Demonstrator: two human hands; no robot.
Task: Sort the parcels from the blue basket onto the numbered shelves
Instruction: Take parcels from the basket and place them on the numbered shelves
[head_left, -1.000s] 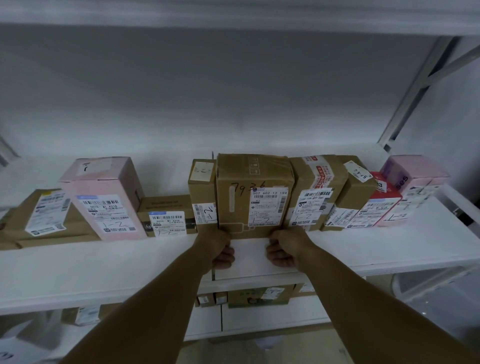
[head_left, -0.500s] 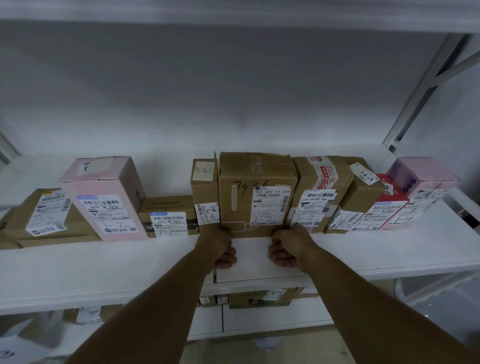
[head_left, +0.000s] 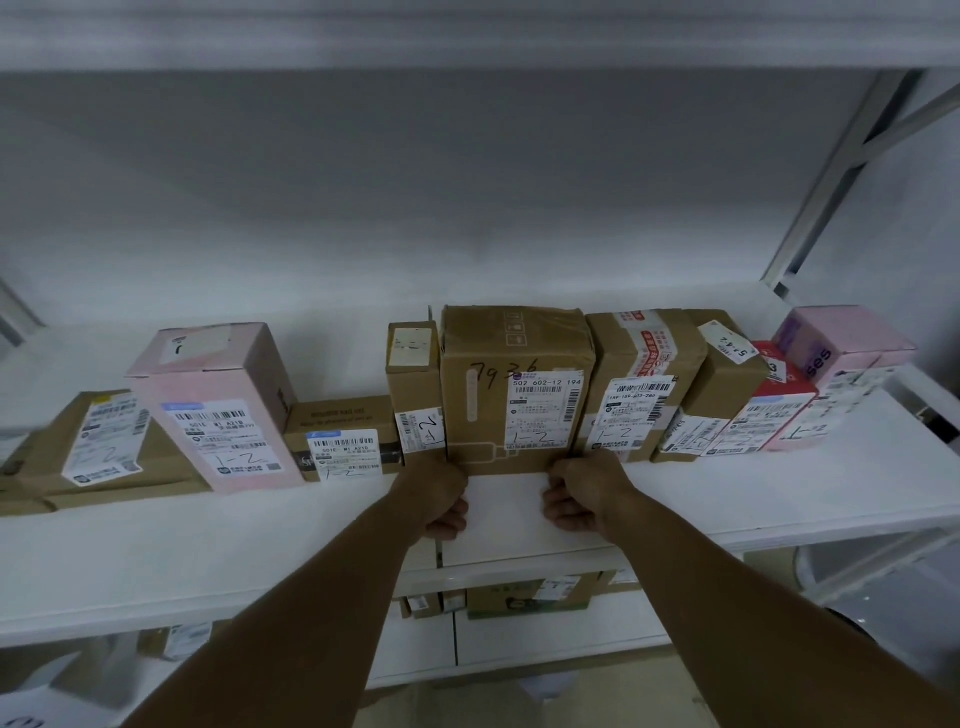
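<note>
Two hands are at the foot of the brown carton (head_left: 517, 395), the one with 7936 scrawled on its front and 1-2 inked on its label. The left hand (head_left: 441, 493) and the right hand (head_left: 584, 493) are each curled into a fist with nothing in it. Their knuckles are up against the carton's lower front corners, one at each side of its width. The carton stands upright on the white shelf (head_left: 753, 499), in the middle of a row. A narrow carton (head_left: 413, 374) touches its left side and a taped carton (head_left: 641, 364) touches its right. Further left, a pink box (head_left: 218, 405) carries the same 1-2 mark.

By the look of it this is stiff corrugated card, slightly dented at the top, so it should take a push without buckling. Its weight I cannot judge. The front is smooth and partly taped, probably a bit slippery for fingertips. Low on the front near the corners seems the sensible place to press it back. The neighbours block both side faces against any lifting grip. No blue basket is in sight.
</note>
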